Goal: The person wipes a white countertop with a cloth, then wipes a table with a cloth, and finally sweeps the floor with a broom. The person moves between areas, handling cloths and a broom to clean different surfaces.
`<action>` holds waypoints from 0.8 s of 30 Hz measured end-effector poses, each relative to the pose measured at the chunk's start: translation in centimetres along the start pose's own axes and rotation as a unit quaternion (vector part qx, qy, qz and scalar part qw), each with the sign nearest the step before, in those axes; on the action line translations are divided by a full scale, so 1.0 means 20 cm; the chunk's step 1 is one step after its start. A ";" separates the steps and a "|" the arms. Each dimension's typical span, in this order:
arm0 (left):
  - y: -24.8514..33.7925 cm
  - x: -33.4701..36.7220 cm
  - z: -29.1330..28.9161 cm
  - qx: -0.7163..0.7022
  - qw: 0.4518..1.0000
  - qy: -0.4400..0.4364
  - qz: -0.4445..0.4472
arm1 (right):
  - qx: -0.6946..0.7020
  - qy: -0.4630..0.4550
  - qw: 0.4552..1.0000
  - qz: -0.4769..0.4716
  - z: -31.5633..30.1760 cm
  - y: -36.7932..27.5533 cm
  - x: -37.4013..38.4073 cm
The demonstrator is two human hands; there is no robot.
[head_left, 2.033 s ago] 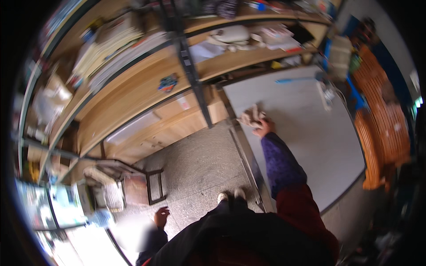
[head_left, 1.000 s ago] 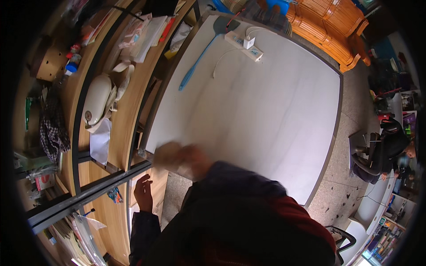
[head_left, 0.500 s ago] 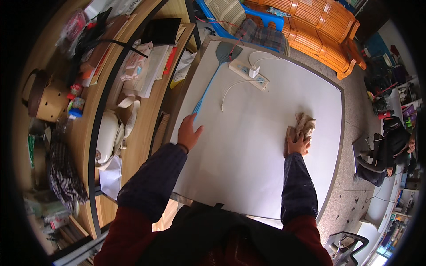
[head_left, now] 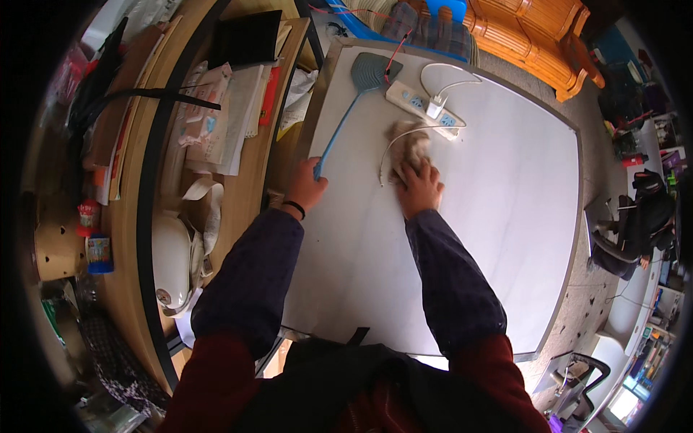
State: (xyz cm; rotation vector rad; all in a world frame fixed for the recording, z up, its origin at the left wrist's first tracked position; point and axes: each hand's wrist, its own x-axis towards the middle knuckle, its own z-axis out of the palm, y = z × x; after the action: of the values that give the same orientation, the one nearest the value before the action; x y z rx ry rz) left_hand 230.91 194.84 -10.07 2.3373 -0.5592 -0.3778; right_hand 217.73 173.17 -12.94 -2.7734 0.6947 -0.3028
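Observation:
At the table's left side my left hand point(head_left: 307, 187) is closed round the handle end of a blue fly swatter point(head_left: 336, 133). Its grey-green head lies on the white tabletop point(head_left: 491, 238), toward the far edge. My right hand point(head_left: 421, 189) presses on a crumpled beige-brown cloth point(head_left: 408, 143), somewhat blurred, near the middle of the table. Just beyond the cloth is a white power strip point(head_left: 402, 96) with a white charger point(head_left: 435, 107) plugged in. A white cable point(head_left: 384, 160) runs from there and curves down beside the cloth.
Wooden shelves point(head_left: 249, 209) with papers, bags and a white rounded appliance point(head_left: 173, 263) stand close on the left. Past the far edge are a blue-framed chair point(head_left: 447, 9) and an orange wooden bench point(head_left: 520, 43). On the right, a person in black point(head_left: 624, 231) sits near cluttered desks.
My right hand has swept the cloth leftward and away from me, up to the power strip. My left hand has taken hold of the fly swatter's handle. The view has shifted slightly.

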 end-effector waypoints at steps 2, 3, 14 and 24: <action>0.03 0.00 -0.11 -0.017 1.000 0.013 -0.006 | 0.028 0.015 0.998 -0.052 0.05 -0.11 0.03; 0.04 0.00 -0.16 0.002 1.000 0.014 -0.013 | 0.038 -0.012 0.996 -0.075 0.07 -0.18 0.02; 0.00 -0.13 -0.19 0.048 0.999 0.008 -0.006 | 0.276 -0.269 0.754 -0.531 0.05 -0.77 -1.25; -0.22 -0.37 0.03 0.048 0.998 -0.015 -0.038 | 0.048 0.091 0.974 0.201 -0.37 0.84 -0.41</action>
State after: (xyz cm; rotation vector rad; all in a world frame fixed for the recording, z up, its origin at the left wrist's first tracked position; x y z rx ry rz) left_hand 225.51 200.96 -12.74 2.4529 -0.5150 -0.4314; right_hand 201.37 161.36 -12.14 -2.4582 1.2274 -0.4925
